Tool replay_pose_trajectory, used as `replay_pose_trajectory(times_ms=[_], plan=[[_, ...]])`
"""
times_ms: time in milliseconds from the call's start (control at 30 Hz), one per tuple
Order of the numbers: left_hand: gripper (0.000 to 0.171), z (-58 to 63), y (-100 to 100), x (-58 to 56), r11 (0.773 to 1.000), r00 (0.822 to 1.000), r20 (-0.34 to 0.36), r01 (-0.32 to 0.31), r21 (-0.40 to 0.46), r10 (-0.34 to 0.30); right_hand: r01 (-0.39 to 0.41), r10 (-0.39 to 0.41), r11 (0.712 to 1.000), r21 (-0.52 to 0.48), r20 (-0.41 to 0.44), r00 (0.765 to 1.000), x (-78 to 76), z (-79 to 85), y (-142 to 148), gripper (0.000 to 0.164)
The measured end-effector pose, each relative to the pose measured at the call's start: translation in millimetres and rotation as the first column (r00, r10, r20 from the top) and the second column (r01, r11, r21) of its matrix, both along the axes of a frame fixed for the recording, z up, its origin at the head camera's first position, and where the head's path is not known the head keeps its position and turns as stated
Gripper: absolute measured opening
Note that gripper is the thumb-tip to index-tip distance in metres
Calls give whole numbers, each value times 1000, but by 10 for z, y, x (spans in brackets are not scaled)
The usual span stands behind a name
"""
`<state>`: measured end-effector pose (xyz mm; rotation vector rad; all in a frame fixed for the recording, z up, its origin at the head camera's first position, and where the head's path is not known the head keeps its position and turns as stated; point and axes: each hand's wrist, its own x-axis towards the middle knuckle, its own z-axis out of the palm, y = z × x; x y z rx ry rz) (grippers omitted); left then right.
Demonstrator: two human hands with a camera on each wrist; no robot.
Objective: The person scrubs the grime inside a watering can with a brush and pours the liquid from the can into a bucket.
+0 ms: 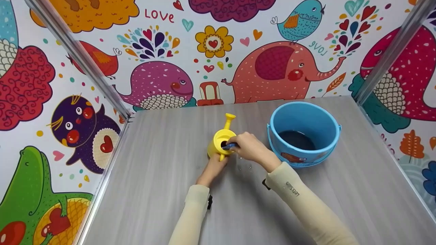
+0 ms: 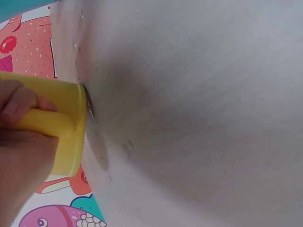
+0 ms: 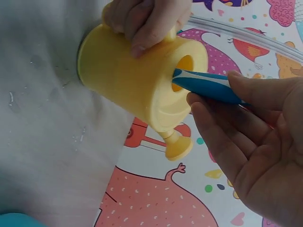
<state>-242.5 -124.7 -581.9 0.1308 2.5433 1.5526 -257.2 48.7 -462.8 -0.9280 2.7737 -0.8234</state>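
Observation:
A yellow toy watering can (image 1: pixel 214 147) stands on the table, its spout (image 1: pixel 230 117) pointing away from me. My left hand (image 1: pixel 215 166) grips the can's handle (image 2: pixel 49 122), fingers curled round it in the left wrist view. Between thumb and fingers, my right hand (image 1: pixel 250 147) pinches a slim blue-and-white stick (image 3: pixel 208 87), shaped like a toothbrush handle. One end of this stick overlaps the round top opening (image 3: pixel 182 64) of the can in the right wrist view; its other end is hidden behind the fingers.
To the right stands a blue bucket (image 1: pixel 277 122) with dark-looking liquid (image 1: pixel 297 140) at its bottom. Water drops (image 1: pixel 250 167) dot the grey table (image 1: pixel 163 163) near the can. Printed panels (image 1: pixel 211 71) enclose the back and sides, with metal posts at the corners.

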Motion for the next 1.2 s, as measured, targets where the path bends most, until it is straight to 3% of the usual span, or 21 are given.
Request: replay_pose_trajectory(times_ms=[600,1200], plan=[[34,-6,20,-4,1000,1000,-1,19,8,-19,-12,13,995,-97,12,1000,9,214,159,24],[33,-28,29,7,1000,1000,-3,0,12,0,-11,12,994,-106,5,1000,42,153,157,24]])
